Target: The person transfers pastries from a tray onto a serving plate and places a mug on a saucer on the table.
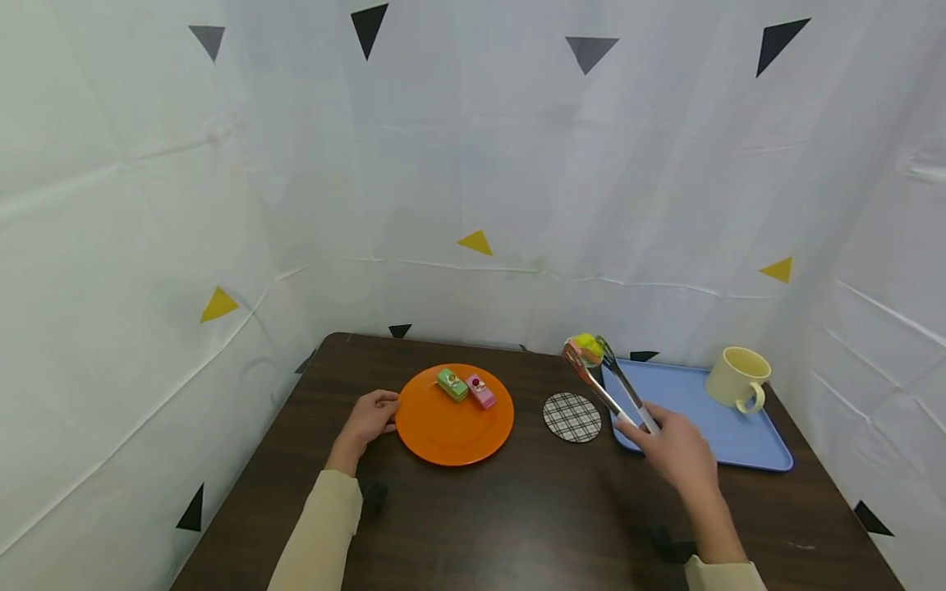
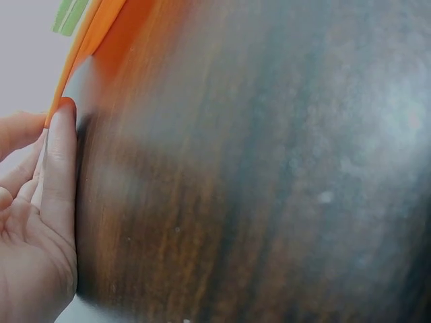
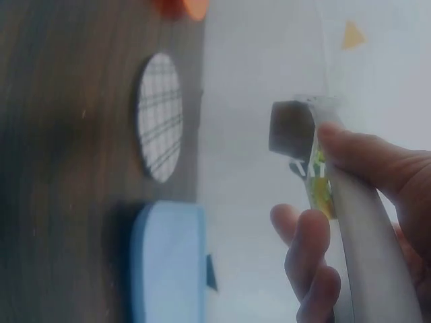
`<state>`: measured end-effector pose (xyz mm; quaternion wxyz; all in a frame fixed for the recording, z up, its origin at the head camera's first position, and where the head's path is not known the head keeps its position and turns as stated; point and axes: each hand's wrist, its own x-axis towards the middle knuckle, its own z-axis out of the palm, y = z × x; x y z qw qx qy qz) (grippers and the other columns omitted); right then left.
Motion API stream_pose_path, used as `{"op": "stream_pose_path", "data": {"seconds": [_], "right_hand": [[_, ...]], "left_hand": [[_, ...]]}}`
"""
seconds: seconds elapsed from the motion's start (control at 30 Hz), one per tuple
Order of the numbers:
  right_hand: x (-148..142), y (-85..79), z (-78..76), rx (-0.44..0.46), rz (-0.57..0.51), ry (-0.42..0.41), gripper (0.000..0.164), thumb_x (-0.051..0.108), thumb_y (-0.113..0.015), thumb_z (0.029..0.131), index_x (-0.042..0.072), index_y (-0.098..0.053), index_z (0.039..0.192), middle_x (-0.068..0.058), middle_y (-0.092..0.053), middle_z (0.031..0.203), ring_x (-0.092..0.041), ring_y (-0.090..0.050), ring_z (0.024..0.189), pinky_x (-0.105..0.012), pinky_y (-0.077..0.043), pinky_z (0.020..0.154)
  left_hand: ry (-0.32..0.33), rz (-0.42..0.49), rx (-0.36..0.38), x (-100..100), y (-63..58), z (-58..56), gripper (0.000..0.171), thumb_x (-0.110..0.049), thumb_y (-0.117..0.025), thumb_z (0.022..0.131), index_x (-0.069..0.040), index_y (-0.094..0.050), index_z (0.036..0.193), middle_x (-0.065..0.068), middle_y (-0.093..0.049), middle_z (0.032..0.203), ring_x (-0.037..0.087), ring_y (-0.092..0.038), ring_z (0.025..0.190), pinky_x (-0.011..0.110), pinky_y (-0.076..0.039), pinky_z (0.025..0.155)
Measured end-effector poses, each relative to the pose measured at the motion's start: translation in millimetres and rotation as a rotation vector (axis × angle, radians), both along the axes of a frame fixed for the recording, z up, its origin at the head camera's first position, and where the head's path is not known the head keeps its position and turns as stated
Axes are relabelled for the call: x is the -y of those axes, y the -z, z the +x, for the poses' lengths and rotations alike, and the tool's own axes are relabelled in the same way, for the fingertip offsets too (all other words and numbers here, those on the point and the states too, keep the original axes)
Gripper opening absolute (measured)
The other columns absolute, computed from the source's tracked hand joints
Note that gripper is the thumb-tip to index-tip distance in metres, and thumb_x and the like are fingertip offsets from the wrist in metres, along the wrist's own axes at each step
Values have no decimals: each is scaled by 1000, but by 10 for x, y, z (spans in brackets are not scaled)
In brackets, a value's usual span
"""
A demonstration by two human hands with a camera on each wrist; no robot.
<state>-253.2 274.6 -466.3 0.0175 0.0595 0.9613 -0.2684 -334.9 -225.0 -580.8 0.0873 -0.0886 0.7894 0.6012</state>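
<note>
**Orange plate [image 1: 447,435] pinched at its rim, tongs [image 1: 626,386] gripped across the worktop [image 1: 517,509]**

The dark worktop carries everything, with a white sheet [image 1: 458,148] behind it. On its right side lies the blue tray [image 1: 746,439], and at the tray's far right the cream mug [image 1: 727,379] stands upright, probably set there so the tray can contain it.

The orange plate sits left of centre. The left hand [image 1: 371,416] pinches its left rim, thumb above and a finger beneath, presumably to keep it from sliding.

The right hand [image 1: 676,447] grips the tongs by their pale handles, near the tray's left edge. They point forward and slightly left, their arms spread, which seems to give the tips reach toward the far edge.

Between plate and tray lies the checked coaster [image 1: 572,417], flat, with nothing on it. Beyond it, around the tong tips, shows a small yellow-and-pink item [image 1: 589,343]; whether the tongs hold it or merely overlap it cannot be told.

Smallest are the green block [image 1: 452,384] and pink block [image 1: 480,391], side by side on the plate's far half, which leaves its near half bare, perhaps to save room.
</note>
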Motion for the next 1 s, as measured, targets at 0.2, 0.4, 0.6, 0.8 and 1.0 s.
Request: {"op": "stream_pose_path", "data": {"seconds": [0.2, 0.4, 0.6, 0.8, 1.0], "right_hand": [[208, -25, 53, -45, 3, -34, 94, 72, -69, 94, 5, -52, 158, -25, -70, 127, -31, -62, 92, -35, -45, 62], [390, 19, 92, -78, -19, -75, 88, 70, -70, 94, 9, -56, 157, -24, -71, 136, -31, -65, 98, -38, -48, 66], [591, 64, 125, -64, -45, -78, 92, 75, -71, 91, 12, -56, 158, -18, -72, 118, -25, -58, 84, -33, -41, 60], [797, 121, 156, -49, -39, -101, 95, 79, -70, 88, 16, -57, 158, -17, -72, 119, -24, -57, 84, -33, -39, 59], [1004, 205, 178, -59, -43, -132, 87, 76, -73, 87, 21, -62, 154, -7, -76, 111, -21, -60, 82, -34, -42, 61]], "left_hand": [[-9, 1, -6, 10, 16, -8, 38, -23, -56, 114, -1, -60, 145, 22, -67, 137, 26, -72, 111, 35, -65, 93], [-14, -2, -3, 4, 1, 22, 38, -23, -56, 114, -2, -60, 145, 22, -67, 137, 26, -72, 111, 36, -65, 94], [-7, -5, -19, 0, 0, 29, 39, -23, -56, 114, 0, -59, 145, 24, -66, 138, 29, -71, 112, 38, -65, 96], [-6, -14, -21, 0, 14, 2, 40, -24, -57, 114, -1, -59, 146, 22, -66, 139, 28, -71, 115, 36, -65, 94], [-10, -20, -29, -16, 30, -2, 39, -23, -56, 114, -1, -60, 145, 23, -66, 139, 29, -71, 116, 38, -65, 96]]}}
